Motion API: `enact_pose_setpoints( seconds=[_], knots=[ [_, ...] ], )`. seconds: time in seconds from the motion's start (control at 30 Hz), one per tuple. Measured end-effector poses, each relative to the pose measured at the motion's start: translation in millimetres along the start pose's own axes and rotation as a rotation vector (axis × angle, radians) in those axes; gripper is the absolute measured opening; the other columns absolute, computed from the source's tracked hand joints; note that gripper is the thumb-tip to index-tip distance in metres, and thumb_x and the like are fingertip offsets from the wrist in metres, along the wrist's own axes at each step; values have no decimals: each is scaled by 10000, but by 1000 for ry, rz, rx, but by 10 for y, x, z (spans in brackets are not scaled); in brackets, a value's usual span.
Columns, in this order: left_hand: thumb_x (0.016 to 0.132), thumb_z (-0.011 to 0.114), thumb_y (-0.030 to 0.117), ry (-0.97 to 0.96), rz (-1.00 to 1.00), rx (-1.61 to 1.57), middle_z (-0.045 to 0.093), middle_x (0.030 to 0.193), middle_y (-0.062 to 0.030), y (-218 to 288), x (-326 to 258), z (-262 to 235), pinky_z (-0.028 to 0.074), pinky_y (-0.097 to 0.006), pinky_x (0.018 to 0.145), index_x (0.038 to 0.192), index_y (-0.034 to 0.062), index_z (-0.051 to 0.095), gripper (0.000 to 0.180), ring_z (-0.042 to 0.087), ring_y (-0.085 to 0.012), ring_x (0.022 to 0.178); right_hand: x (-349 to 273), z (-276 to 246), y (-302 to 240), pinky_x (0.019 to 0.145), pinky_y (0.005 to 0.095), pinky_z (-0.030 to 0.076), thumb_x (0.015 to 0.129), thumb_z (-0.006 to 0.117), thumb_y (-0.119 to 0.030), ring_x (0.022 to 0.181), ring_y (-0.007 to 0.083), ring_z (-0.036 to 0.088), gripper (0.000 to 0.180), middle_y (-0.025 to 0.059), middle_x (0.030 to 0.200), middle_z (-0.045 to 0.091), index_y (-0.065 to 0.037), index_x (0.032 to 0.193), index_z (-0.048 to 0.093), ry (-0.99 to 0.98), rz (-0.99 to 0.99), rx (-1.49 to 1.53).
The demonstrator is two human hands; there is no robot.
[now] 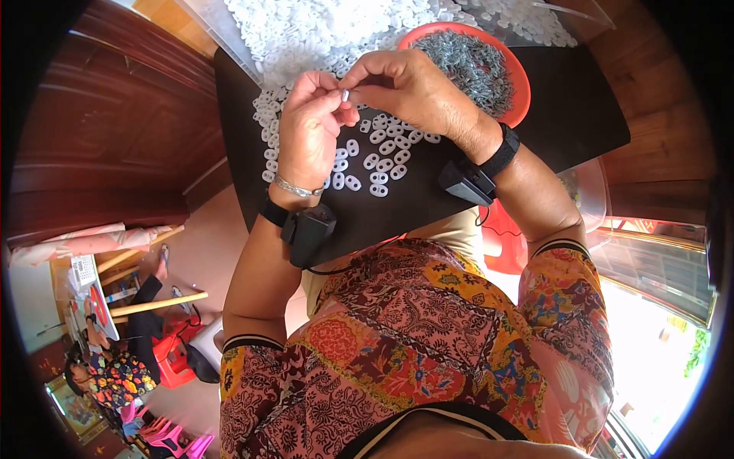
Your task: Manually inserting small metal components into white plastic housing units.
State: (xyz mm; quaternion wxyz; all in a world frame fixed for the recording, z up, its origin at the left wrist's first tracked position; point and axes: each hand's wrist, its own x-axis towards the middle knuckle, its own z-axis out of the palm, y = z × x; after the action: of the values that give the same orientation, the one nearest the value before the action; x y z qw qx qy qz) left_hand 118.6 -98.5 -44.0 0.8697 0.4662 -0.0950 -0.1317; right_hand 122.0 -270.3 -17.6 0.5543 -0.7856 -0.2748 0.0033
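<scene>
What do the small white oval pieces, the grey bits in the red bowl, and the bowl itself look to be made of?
White oval pieces: likely moulded plastic, matte and uniform, each with two holes. Grey bits: probably metal, thin wire-like shapes with a dull silvery glint; too small to be sure. Red bowl: apparently plastic, smooth rim with an even, slightly glossy colour.

Both hands (359,99) pinching small white piece (345,95)

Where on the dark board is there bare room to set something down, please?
Bare patches: the right end of the dark board, beyond the red bowl, and the near strip below the white plastic pieces. The far edge and centre, under both hands, are crowded.
</scene>
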Motion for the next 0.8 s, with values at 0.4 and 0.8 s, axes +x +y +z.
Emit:
enact_pose_setpoints(
  seconds=[0.4,0.8],
  knots=[
    [871,429,137,124,28,143,532,694,-48,-127,-46,109,421,-247,536,917,31,500,135,508,-127,565,-13,43,5,619,280,493,762,649,-125,645,164,639,135,88,712,662,-21,848,644,107,7,-106],
    [894,511,228,-28,99,787,527,696,-2,33,-71,36,404,-208,522,868,4,542,227,465,-58,586,13,-59,2,629,245,465,822,612,-102,672,100,578,118,55,715,626,-5,889,621,60,-39,-247]
  ],
)
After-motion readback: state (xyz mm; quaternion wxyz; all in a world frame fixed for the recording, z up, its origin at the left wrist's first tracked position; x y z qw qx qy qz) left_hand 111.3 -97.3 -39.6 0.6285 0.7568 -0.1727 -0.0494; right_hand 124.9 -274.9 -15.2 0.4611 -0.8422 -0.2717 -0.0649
